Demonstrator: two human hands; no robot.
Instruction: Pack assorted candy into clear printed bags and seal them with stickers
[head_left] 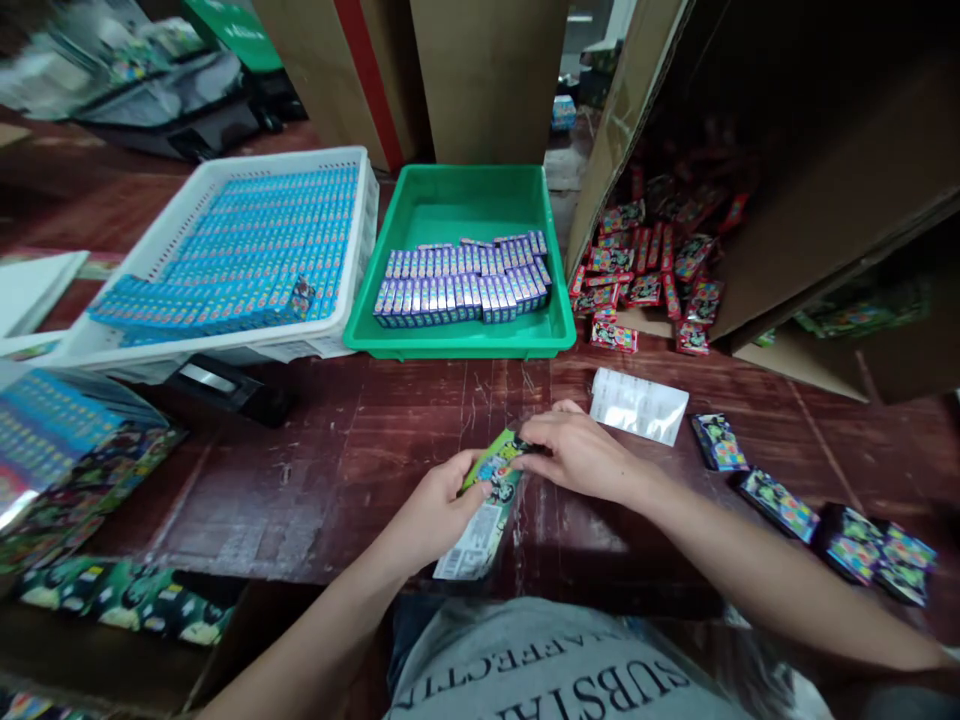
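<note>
A green printed packet [491,520] lies between the person's two hands, just below the centre of the frame, held over the dark red-brown counter [360,450]. The left hand [431,505] is clamped on its left edge about midway along, the thumb flat on the printed face and the other fingers mostly hidden behind it. The fingers of the right hand [577,450] are pinched together at the upper end, on a dark piece [522,444]; whether this belongs to the packet or is separate, I cannot tell. The packet's long axis runs aslant, from the pale barcoded end toward the bottom of the frame up and rightward to the green end at the right fingertips. Its printed face is turned up toward the camera, and the barcoded end juts out below the left thumb, clear of the fingers. A shiny translucent sheet [639,405] lies just beyond the right wrist, dark printed packs [780,505] lie toward the right of the frame, and a green tray [457,345] of small purple boxes [450,290] stands at upper centre.
</note>
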